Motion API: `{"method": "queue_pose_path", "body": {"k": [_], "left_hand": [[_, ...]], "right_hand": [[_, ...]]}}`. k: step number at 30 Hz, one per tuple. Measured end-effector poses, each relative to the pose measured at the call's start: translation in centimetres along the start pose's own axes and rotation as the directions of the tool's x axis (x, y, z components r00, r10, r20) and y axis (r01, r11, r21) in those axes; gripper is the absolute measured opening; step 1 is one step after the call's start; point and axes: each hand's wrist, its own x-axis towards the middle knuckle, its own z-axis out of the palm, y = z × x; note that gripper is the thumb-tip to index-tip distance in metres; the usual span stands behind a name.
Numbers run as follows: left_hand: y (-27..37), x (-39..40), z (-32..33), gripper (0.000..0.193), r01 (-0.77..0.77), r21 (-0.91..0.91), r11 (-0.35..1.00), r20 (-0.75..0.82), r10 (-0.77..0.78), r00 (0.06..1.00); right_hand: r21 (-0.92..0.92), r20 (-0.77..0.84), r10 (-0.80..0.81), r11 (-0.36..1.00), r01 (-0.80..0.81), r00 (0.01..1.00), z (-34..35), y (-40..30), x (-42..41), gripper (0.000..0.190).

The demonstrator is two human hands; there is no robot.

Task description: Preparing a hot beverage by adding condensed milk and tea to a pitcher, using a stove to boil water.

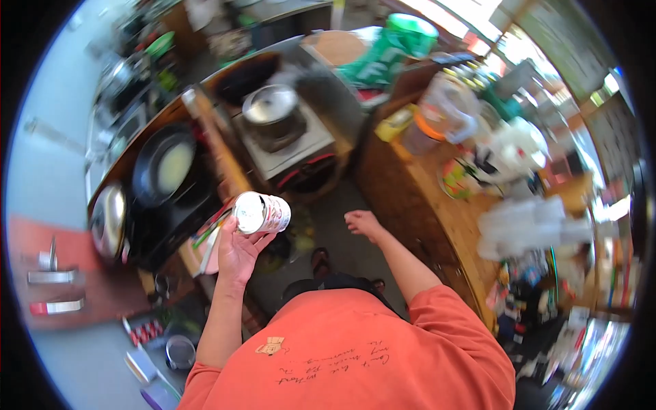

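My left hand (242, 251) grips a small printed tin can (274, 212) from below, with its pale round end tilted toward me. The can is held up near the stove side, and its label is too blurred to read. My right hand (364, 225) hangs over the floor by the wooden cabinet, fingers curled, with nothing visible in it. To the left of the can, a dark frying pan (145, 169) with pale yellow content (176, 166) rests on a black stove (189, 218). Beyond the can, a lidded pot (274, 110) stands on a white single-burner stove (318, 134).
A glass-like pan lid (109, 220) leans left of the frying pan. On the right, a wooden counter (435, 192) carries an orange-rimmed container (424, 130), plastic bags (512, 148) and stacked clear cups (533, 228). A green bag (379, 59) sits at the back.
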Motion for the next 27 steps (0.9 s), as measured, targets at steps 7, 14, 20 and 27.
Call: {"method": "queue_pose_path", "body": {"k": [7,14,20,27], "left_hand": [[-11.6,4.7,11.8,0.061,0.338,0.282,0.898,0.375,-0.427,0.823],[-29.7,-0.6,23.6,0.053,0.352,0.741,0.572,0.409,-0.8,0.439],[-48.4,-14.5,28.8,0.048,0.218,0.942,0.256,0.21,-0.955,0.211],[-73.6,-31.0,27.4,0.068,0.006,0.996,-0.092,-0.092,-0.987,0.134]], "right_hand": [[0.011,-0.616,0.166,0.979,-0.202,0.77,-9.7,22.5,-19.4,0.034],[0.477,-0.795,0.517,0.856,-0.2,0.316,-4.7,41.6,-40.2,0.037],[0.848,-0.484,0.828,0.523,-0.081,0.282,5.8,56.3,-48.4,0.035],[0.933,-0.327,0.941,0.308,0.189,0.084,12.6,62.3,-55.6,0.032]]}}
